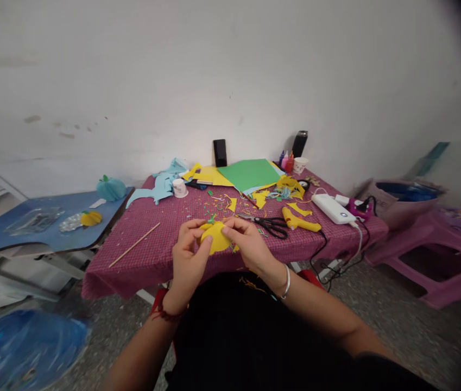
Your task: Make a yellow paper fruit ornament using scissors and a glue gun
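Between my two hands is a yellow paper pumpkin point(213, 239) with a bit of green paper at its top, held just over the table's front edge. My left hand point(189, 250) pinches its left side between thumb and fingers. On the opposite side, my right hand point(250, 243) grips the paper with thumb and forefinger. Black-handled scissors point(273, 225) lie to the right of my hands, and a yellow glue gun point(300, 220) rests beyond them. Yellow and green paper scraps point(232, 205) are scattered behind the pumpkin.
A wooden stick point(134, 244) lies at left on the checked tablecloth point(108, 279). Green paper sheets point(250, 174), a paper cup point(180, 188) and a phone point(220, 152) are at the back. A white power bank point(333, 208) with cables sits right. Blue and yellow paper pumpkins point(111, 188) occupy the side table.
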The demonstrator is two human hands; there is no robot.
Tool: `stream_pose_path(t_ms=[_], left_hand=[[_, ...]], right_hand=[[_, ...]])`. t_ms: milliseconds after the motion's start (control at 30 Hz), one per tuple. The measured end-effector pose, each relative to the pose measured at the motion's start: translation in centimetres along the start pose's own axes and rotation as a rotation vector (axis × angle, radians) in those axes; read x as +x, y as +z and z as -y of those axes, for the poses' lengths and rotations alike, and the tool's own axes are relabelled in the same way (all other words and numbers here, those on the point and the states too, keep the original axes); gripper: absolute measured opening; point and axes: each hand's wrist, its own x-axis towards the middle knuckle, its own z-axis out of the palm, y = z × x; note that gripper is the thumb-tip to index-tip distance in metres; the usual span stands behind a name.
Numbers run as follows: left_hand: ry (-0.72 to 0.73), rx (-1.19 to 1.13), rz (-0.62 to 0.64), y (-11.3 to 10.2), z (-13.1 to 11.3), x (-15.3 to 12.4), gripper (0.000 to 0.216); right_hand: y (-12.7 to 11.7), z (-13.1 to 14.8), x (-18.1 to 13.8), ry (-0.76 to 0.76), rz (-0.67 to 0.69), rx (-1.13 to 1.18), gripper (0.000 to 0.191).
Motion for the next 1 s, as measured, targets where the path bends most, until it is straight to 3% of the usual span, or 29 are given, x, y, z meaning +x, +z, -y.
stream_pose_path(t_ms=[200,433,533,667,767,867,1000], left_hand=[[-0.243,-0.294,-0.008,0.2,0.4,0.2,0.006],[-0.148,-0.144,-0.032,-0.3,0.9,0.5,0.011],[-0.156,-0.132,-0.087,-1.1,0.8,1.0,0.012],[-0.164,-0.198,-0.180,-2.1,0.2,1.8,0.015],[-0.241,-0.302,-0.196,-2.7,-0.4,2.2,0.018],[-0.324,-0.402,-0.126,-3.0,-0.9,2.4,0.021],[-0.359,-0.448,-0.063,-3.2,-1.2,2.3,0.022]], right_hand=[[-0.1,-0.2,-0.2,-0.029,0.036,-0.047,0.018],[0.0,-0.1,-0.3,-0.127,0.084,-0.315,0.016],[-2.7,-0.2,1.0,-0.094,0.126,-0.545,0.011],[-10.1,-0.8,2.7,0.046,0.089,-0.946,0.021],[-14.6,-1.9,2.9,0.164,0.153,-1.217,0.032],[-16.3,-3.3,2.6,0.225,0.291,-1.409,0.038],[-16.0,-4.2,2.9,0.200,0.454,-1.558,0.040]])
